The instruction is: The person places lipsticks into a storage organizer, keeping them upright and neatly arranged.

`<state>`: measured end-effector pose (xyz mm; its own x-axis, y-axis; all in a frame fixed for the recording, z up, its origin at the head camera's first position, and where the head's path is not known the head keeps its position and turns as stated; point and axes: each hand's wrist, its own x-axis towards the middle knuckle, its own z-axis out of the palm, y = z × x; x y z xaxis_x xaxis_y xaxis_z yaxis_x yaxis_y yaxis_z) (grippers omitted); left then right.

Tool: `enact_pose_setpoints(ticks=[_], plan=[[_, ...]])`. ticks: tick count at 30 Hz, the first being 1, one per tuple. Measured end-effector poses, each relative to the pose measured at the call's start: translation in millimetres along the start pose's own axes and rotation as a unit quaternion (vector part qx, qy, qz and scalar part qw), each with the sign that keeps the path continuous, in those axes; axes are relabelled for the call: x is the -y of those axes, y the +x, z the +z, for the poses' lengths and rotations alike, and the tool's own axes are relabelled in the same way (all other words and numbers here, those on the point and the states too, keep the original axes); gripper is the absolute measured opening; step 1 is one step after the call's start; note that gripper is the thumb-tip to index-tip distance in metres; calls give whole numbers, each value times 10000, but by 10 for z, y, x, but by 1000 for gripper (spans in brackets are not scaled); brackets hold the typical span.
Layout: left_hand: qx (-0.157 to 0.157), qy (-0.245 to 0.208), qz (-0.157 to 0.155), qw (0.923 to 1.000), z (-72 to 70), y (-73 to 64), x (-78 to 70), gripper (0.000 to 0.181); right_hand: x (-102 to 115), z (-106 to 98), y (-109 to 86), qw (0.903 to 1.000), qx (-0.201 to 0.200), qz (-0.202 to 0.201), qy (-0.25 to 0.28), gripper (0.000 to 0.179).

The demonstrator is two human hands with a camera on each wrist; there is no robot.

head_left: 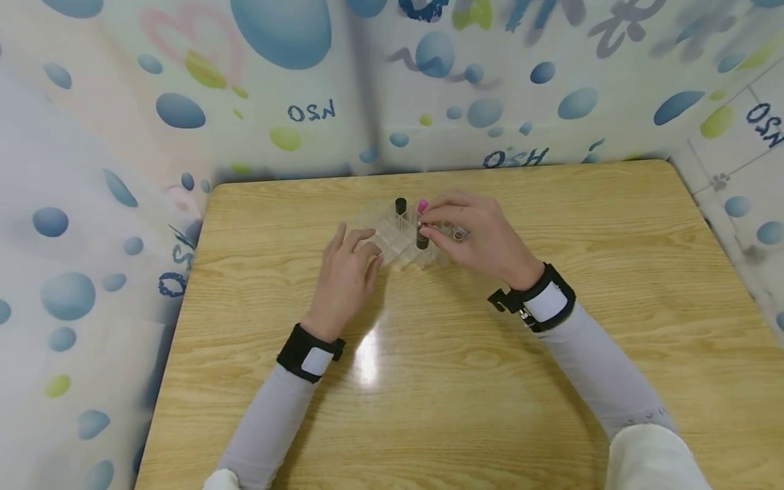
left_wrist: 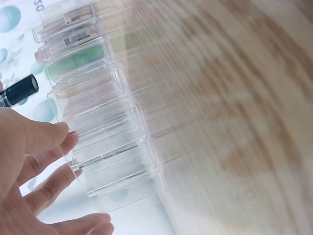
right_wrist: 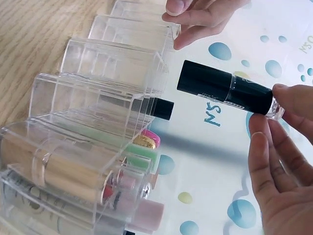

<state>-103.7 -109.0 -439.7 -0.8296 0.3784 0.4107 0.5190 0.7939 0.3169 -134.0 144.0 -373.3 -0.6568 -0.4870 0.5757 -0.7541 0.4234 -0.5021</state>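
Observation:
My right hand point(head_left: 468, 228) pinches a black lipstick-like tube point(right_wrist: 222, 88) by its clear end, between thumb and fingertips. The tube has a pale label and a thin ring about its middle; in the right wrist view its dark end points toward the organizer. The clear plastic organizer point(head_left: 392, 238) has rows of stepped compartments. My left hand point(head_left: 346, 272) rests at the organizer's left end, its loosely bent fingers spread along the top edge in the left wrist view. A black-capped tube point(head_left: 401, 205) stands in a compartment, near a pink-topped item point(head_left: 422, 205).
At the organizer's right end, the right wrist view shows a gold tube point(right_wrist: 63, 171), a pale pink cap point(right_wrist: 148, 216) and a green item point(right_wrist: 139, 157) in compartments. The wooden table point(head_left: 459, 381) meets a patterned sheet point(head_left: 331, 146) at its far edge.

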Motion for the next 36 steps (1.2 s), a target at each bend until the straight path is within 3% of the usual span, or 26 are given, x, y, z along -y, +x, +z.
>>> enact_pose_setpoints(ticks=[15, 26, 36], plan=[[-54, 50, 122, 9999, -26, 55, 19, 12, -207, 106, 328, 9998, -160, 90, 44, 17], [150, 88, 48, 9998, -21, 12, -8, 15, -279, 187, 339, 9984, -356, 443, -18, 16], [158, -13, 55, 9999, -27, -3, 4, 15, -300, 226, 334, 9962, -26, 853, -154, 18]])
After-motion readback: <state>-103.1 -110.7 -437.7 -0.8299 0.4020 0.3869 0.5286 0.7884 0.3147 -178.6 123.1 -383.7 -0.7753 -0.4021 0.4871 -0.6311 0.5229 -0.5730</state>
